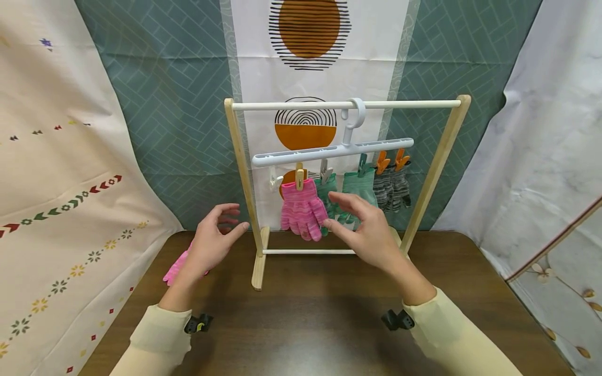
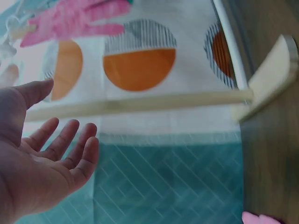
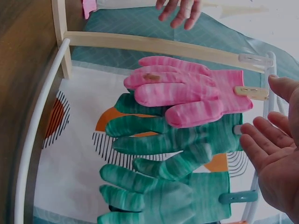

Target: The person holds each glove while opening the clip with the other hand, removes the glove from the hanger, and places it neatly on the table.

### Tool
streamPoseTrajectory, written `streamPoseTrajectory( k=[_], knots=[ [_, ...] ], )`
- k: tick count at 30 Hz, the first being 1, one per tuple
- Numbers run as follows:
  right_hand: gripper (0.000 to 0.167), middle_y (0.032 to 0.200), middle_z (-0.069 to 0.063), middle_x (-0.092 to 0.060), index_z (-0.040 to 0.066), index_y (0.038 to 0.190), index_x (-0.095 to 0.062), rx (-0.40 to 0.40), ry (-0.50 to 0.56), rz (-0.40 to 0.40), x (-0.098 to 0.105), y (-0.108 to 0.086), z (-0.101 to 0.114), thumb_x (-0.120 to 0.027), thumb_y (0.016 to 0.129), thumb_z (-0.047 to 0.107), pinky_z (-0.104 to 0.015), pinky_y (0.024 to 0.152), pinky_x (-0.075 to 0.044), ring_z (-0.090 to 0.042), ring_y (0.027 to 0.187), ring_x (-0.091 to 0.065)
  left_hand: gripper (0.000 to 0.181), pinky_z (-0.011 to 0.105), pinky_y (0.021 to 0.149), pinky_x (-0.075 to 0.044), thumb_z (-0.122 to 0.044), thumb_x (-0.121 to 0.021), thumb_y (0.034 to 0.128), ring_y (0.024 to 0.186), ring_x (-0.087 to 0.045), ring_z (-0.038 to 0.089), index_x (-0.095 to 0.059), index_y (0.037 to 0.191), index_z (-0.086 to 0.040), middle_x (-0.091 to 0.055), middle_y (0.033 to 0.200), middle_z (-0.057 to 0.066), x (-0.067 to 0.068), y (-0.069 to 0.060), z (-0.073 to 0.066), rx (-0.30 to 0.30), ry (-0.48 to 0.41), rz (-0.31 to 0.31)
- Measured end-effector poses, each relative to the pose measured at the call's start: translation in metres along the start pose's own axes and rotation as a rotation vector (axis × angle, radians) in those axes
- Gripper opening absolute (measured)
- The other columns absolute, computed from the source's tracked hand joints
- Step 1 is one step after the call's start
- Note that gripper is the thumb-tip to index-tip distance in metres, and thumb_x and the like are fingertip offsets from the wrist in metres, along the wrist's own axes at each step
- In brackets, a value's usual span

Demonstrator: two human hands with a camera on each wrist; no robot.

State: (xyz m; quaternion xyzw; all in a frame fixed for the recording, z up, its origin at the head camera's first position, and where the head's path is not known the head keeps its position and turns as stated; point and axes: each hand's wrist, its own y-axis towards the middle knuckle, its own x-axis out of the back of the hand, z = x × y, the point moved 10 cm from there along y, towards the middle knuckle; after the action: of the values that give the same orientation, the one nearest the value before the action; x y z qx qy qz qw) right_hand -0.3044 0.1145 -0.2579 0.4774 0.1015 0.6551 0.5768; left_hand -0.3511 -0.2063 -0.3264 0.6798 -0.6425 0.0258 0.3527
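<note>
A pink glove (image 1: 304,209) hangs by a beige clothespin (image 1: 299,177) from the white hanger (image 1: 334,151), overlapping a green glove (image 3: 154,135). My right hand (image 1: 367,227) is raised in front of the gloves with its fingers loosely bent, holding nothing. To the left of the rack my left hand (image 1: 213,240) hovers with spread, relaxed fingers and nothing in them. Another pink glove (image 1: 177,267) lies on the table behind my left wrist, partly hidden by it. Beside the hanging pink glove, an unused white clothespin (image 1: 275,180) dangles at the hanger's left end.
The hanger hooks over the top bar of a wooden rack (image 1: 242,172). A second green glove (image 1: 359,188) and dark grey gloves (image 1: 392,188) hang further right, the grey ones from orange clothespins (image 1: 382,163). The brown table (image 1: 301,318) extends in front, with patterned cloths around it.
</note>
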Motion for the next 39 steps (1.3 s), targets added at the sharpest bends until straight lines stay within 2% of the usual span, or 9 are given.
streamPoseTrajectory(
  k=[7, 12, 18, 25, 31, 36, 39],
  knots=[
    [0.056, 0.143, -0.008, -0.065, 0.005, 0.145, -0.062, 0.003, 0.005, 0.003, -0.002, 0.011, 0.005, -0.083, 0.095, 0.017, -0.047, 0.107, -0.052, -0.028, 0.130, -0.064, 0.053, 0.055, 0.101, -0.053, -0.017, -0.081, 0.0973, 0.119, -0.066, 0.037, -0.057, 0.143, -0.002, -0.066, 0.132, 0.016, -0.023, 0.006, -0.029, -0.045, -0.125, 0.050],
    [0.057, 0.144, -0.010, -0.065, 0.003, 0.146, -0.061, 0.024, 0.020, 0.001, -0.004, 0.019, 0.009, -0.083, 0.095, 0.016, -0.047, 0.107, -0.052, -0.030, 0.130, -0.064, 0.055, 0.054, 0.104, -0.052, -0.015, -0.080, 0.0978, 0.123, -0.065, 0.034, -0.055, 0.146, -0.005, -0.065, 0.137, 0.012, -0.042, 0.011, -0.048, -0.057, -0.176, 0.096],
    [0.057, 0.144, -0.011, -0.065, 0.003, 0.146, -0.061, 0.034, 0.009, 0.003, -0.008, 0.027, 0.012, -0.083, 0.096, 0.017, -0.047, 0.107, -0.052, -0.027, 0.132, -0.063, 0.059, 0.056, 0.109, -0.048, -0.014, -0.079, 0.0977, 0.128, -0.062, 0.036, -0.052, 0.148, -0.002, -0.062, 0.142, 0.016, -0.061, 0.021, -0.062, -0.053, -0.228, 0.113],
    [0.058, 0.145, -0.011, -0.064, 0.002, 0.147, -0.060, 0.063, 0.001, -0.006, -0.010, 0.037, 0.017, -0.082, 0.096, 0.017, -0.047, 0.106, -0.053, -0.027, 0.133, -0.063, 0.061, 0.055, 0.106, -0.051, -0.018, -0.080, 0.0979, 0.126, -0.064, 0.038, -0.052, 0.149, -0.001, -0.063, 0.141, 0.019, -0.081, 0.034, -0.066, -0.067, -0.279, 0.132],
    [0.058, 0.146, -0.012, -0.063, 0.001, 0.148, -0.059, 0.060, 0.032, -0.004, -0.014, 0.044, 0.019, -0.082, 0.096, 0.017, -0.046, 0.109, -0.050, -0.026, 0.134, -0.061, 0.054, 0.046, 0.089, -0.061, -0.021, -0.080, 0.0978, 0.110, -0.071, 0.033, -0.058, 0.144, -0.005, -0.070, 0.128, 0.017, -0.091, 0.040, -0.066, -0.056, -0.315, 0.134],
    [0.058, 0.145, -0.013, -0.063, 0.000, 0.148, -0.059, 0.055, 0.046, -0.004, -0.018, 0.049, 0.020, -0.081, 0.097, 0.016, -0.045, 0.108, -0.051, -0.027, 0.134, -0.062, 0.050, 0.048, 0.085, -0.061, -0.022, -0.080, 0.0985, 0.104, -0.072, 0.031, -0.061, 0.142, -0.006, -0.070, 0.124, 0.015, -0.097, 0.043, -0.064, -0.014, -0.383, 0.139],
    [0.057, 0.146, -0.013, -0.062, 0.001, 0.148, -0.058, 0.050, 0.054, 0.001, -0.020, 0.052, 0.019, -0.080, 0.098, 0.016, -0.044, 0.108, -0.051, -0.027, 0.135, -0.061, 0.049, 0.048, 0.088, -0.061, -0.022, -0.079, 0.0988, 0.104, -0.072, 0.030, -0.062, 0.142, -0.007, -0.071, 0.124, 0.014, -0.100, 0.043, -0.062, 0.011, -0.413, 0.150]
  ],
)
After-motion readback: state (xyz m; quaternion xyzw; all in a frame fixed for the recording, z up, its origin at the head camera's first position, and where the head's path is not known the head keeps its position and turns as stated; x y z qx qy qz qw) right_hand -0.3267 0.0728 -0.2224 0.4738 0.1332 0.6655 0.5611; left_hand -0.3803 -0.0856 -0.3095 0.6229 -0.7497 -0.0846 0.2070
